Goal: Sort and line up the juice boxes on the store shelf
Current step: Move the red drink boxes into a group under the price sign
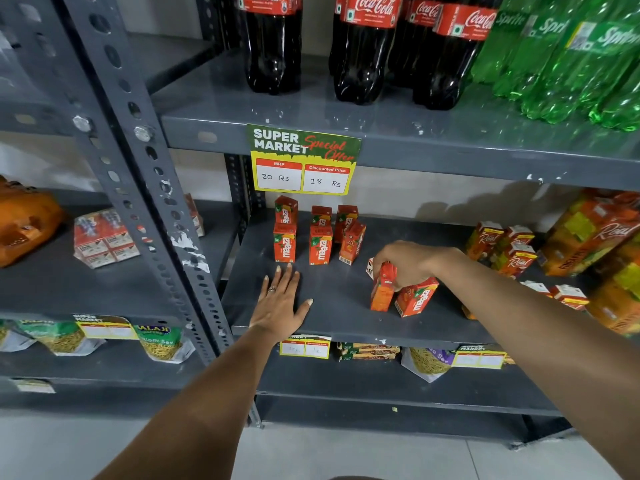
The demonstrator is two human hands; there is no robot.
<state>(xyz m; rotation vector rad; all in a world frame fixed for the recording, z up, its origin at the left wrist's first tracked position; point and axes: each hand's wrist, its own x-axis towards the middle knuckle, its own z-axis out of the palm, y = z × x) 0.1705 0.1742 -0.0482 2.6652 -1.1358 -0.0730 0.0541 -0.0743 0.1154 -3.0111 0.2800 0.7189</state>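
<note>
Left hand flat, fingers spread, on the grey shelf at centre frame. Right hand closed around an upright juice box, touching a tilted juice box. Six lined-up juice boxes behind, under the price tag.

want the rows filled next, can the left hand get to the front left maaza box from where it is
Probably yes: the left hand lies flat on the shelf just before the front left Maaza box, with bare shelf between its fingers and the box.
</note>
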